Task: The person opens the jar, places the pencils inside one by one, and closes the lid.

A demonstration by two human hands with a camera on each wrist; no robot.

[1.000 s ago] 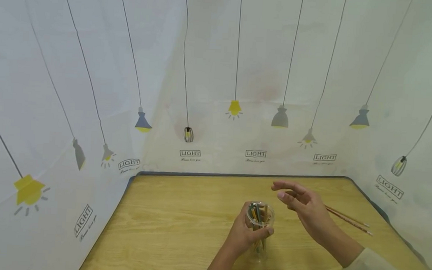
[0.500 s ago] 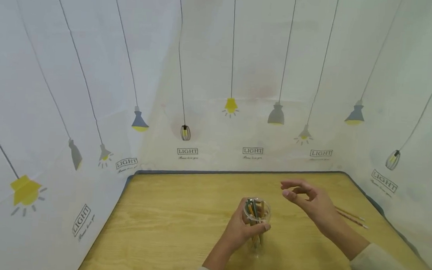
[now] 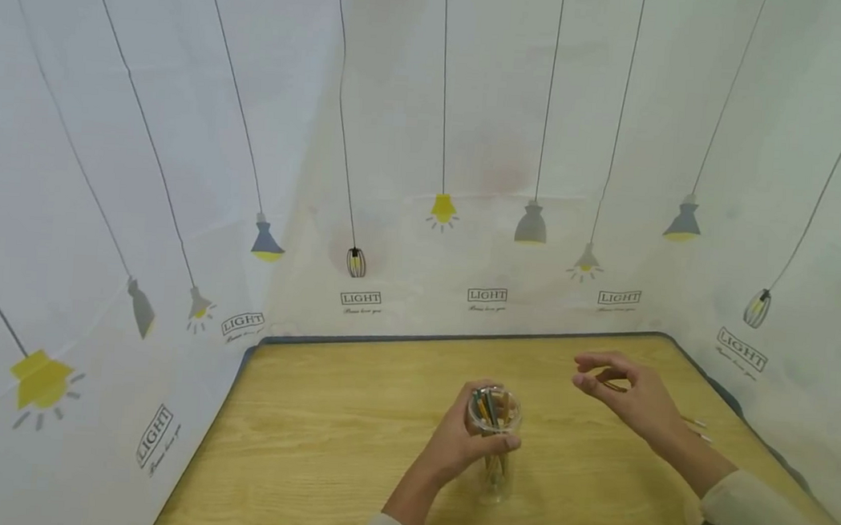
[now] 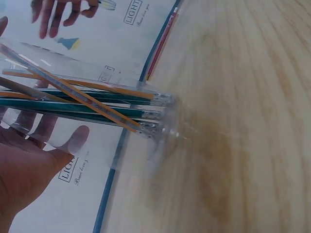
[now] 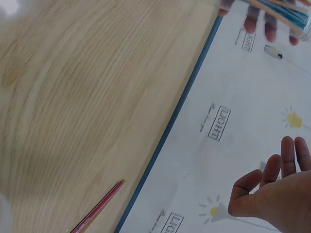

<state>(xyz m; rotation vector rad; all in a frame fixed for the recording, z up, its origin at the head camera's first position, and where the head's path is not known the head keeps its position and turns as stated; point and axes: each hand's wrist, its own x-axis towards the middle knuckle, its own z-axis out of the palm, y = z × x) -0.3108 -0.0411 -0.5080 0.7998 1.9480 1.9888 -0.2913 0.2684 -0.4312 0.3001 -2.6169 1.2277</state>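
A clear, thin-walled plastic-looking cylindrical cup (image 3: 499, 486) stands upright in the left hand (image 3: 453, 445), above or on the light wood-grain desk (image 3: 309, 424); whether its base touches is hard to tell. The left fingers wrap its upper part, thumb on the near side. Inside lean slim green pencils (image 4: 129, 112) and orange pencils (image 4: 97, 87), silvery ends down at the base.

The right hand (image 3: 632, 400) hangs to the cup's right, well apart from it, thumb and forefinger curved together, the other fingers loosely extended, pinching nothing visible. Beyond its wrist, a red-and-orange pair of pencils (image 5: 99, 205) lies on the desk.

The cup should be light, slick and easily dented, likely top-heavy if nudged; a gentle wrap around the wall suits it. The pencils look stiff, best pinched mid-shaft, as they may roll.
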